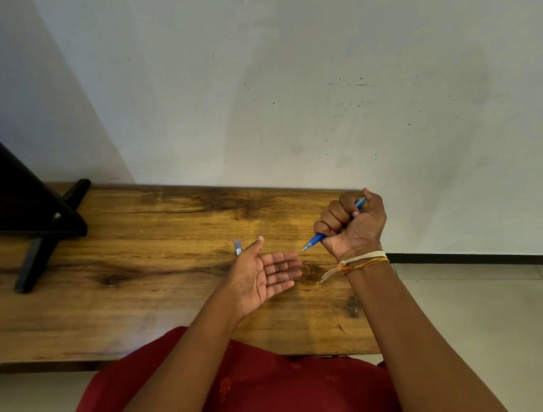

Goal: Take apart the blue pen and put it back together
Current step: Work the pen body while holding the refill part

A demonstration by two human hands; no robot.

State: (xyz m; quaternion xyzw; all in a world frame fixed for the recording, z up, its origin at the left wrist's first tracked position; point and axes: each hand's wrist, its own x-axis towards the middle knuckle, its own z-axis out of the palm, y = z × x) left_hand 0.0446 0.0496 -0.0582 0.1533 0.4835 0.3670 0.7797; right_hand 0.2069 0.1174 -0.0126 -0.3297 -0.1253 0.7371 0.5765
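Observation:
My right hand point(354, 225) is closed in a fist around the blue pen point(315, 239), above the right end of the wooden table point(137, 249). The pen's tip points down and to the left, and its back end sticks out past my thumb. My left hand point(265, 271) is open, palm up, fingers together and pointing right, just left of the pen's tip and not touching it. A small blue piece point(238, 247), perhaps the pen's cap, lies on the table just beyond my left thumb.
A dark stand with crossed legs point(37, 224) sits on the table's left end. A pale wall runs right behind the table. To the right of the table is tiled floor point(483, 319). My red clothing point(262, 395) is at the table's near edge.

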